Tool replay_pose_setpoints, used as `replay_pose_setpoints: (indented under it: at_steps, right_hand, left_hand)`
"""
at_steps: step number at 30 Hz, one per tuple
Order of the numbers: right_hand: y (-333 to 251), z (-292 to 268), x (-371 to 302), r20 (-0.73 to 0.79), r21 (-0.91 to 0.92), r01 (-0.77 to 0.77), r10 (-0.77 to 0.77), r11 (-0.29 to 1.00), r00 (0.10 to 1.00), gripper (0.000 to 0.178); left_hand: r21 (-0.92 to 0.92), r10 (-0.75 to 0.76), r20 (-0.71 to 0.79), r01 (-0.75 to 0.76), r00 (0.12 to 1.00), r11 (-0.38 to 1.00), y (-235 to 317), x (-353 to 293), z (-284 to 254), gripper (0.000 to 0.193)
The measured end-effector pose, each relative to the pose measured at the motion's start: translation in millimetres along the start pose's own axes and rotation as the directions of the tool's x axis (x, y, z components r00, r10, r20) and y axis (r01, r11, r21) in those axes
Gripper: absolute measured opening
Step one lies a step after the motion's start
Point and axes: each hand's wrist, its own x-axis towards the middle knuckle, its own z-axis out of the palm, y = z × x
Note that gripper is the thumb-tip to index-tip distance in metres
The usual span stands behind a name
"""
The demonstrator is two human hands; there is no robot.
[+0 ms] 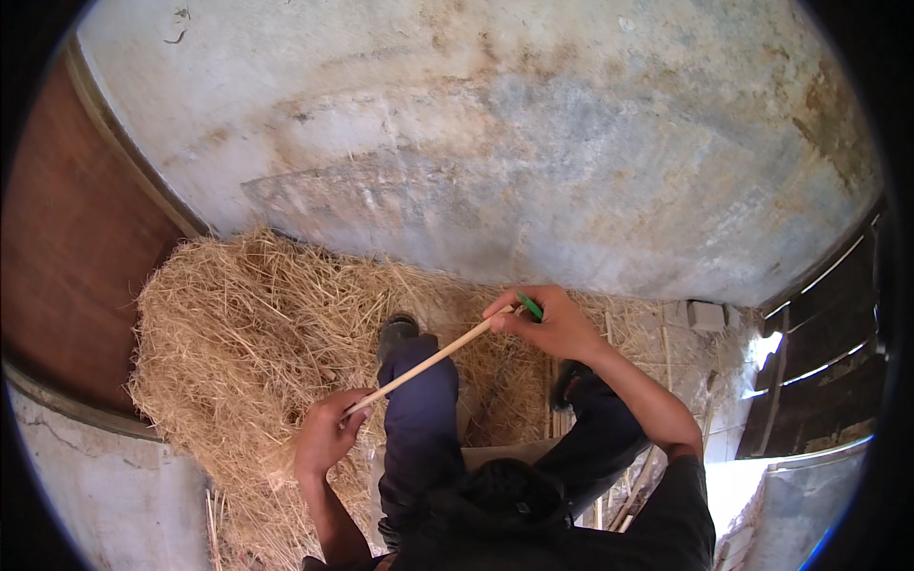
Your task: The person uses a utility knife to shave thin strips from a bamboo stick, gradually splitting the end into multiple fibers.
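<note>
A slim, pale wooden stick (428,363) slants between my two hands, above my left knee. Its lower left end is pinched by the fingers of my left hand (326,436), over the edge of a straw heap. My right hand (550,325), higher up and to the right, is closed round the other end with thumb and fingers. A short green object (530,305) sticks out of that same hand; the rest of it lies hidden in the palm, so its kind does not show.
Dry straw (243,324) is heaped on the left and spreads between my feet. A stained plaster wall (533,162) rises in front. Brown boards (76,247) stand at the left, dark planks (819,371) at the right. Near the wall sits a grey block (705,316).
</note>
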Motion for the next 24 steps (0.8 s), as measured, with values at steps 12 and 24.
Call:
replay_pose_setpoints:
  at_steps: [12, 24]
  right_hand:
    - [-2.2, -55.3, -30.7, -0.039, 0.202, -0.105, 0.115, 0.974, 0.993, 0.015]
    - [-5.5, -55.9, -41.5, -0.068, 0.276, -0.071, 0.094, 0.959, 0.993, 0.017]
  left_hand:
    - [0.091, 0.059, 0.125, -0.070, 0.990, 0.993, 51.2, 27.3, 30.4, 0.025]
    - [-0.344, 0.226, 0.042, -0.199, 0.973, 0.918, 105.0, 74.5, 89.7, 0.027]
